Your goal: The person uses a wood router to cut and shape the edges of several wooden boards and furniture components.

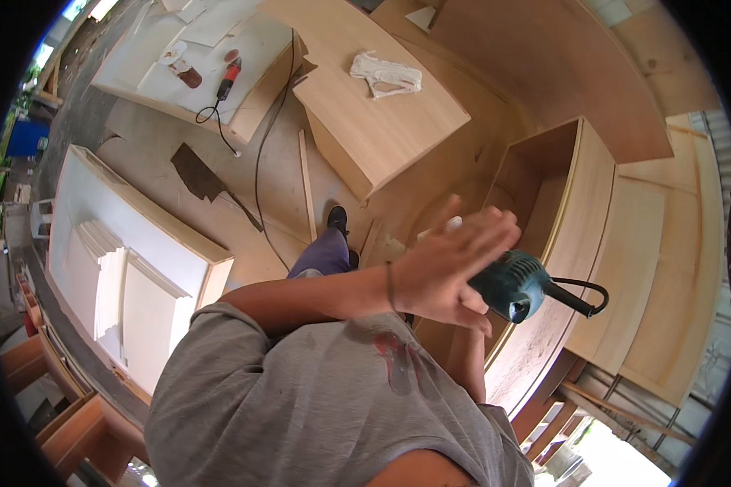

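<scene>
My left hand (443,272) reaches across my body to the right, its back toward me and its fingers stretched out. It holds nothing that I can see. Just past it is a dark teal power tool (516,286) with a vented body and a black cord, over the edge of a long wooden cabinet box (573,268). My right forearm (467,361) rises behind the left hand. That hand is mostly hidden, so whether it grips the teal tool does not show.
A light wood cabinet (382,122) ahead bears white gloves (386,75). At far left, a red and black angle grinder (229,79) and a jar (188,76) sit on a white panel. White boards (150,300) lean at left. A cord (260,162) crosses the floor.
</scene>
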Tool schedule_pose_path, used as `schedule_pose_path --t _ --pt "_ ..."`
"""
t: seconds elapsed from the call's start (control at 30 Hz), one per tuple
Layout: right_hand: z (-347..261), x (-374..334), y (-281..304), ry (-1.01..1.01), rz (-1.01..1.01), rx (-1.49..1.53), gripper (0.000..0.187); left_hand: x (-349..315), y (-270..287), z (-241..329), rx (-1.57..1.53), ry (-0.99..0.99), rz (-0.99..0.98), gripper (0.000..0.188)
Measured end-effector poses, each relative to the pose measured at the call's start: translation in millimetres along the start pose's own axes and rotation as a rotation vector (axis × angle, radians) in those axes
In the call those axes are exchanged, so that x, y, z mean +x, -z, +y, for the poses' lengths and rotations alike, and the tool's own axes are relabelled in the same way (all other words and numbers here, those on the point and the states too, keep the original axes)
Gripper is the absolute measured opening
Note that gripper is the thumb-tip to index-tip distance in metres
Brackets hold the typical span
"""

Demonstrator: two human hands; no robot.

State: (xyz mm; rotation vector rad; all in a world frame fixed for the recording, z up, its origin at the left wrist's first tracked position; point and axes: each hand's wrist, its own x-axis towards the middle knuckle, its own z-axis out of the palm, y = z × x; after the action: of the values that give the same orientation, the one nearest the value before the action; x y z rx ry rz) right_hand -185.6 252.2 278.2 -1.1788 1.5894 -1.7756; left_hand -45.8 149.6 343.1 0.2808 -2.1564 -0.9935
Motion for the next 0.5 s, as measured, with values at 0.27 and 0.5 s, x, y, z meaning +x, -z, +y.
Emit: schedule_pose_path --t 0.27,0.5 --pt "9 66 -44 0.017 -0.202 -0.053 0.075 40 14 -30 -0.191 -0.019 0.24 0.1" --pt "15 118 -41 0.035 -0.332 -0.076 0.075 66 32 -46 -0.232 -0.095 0.23 0.086"
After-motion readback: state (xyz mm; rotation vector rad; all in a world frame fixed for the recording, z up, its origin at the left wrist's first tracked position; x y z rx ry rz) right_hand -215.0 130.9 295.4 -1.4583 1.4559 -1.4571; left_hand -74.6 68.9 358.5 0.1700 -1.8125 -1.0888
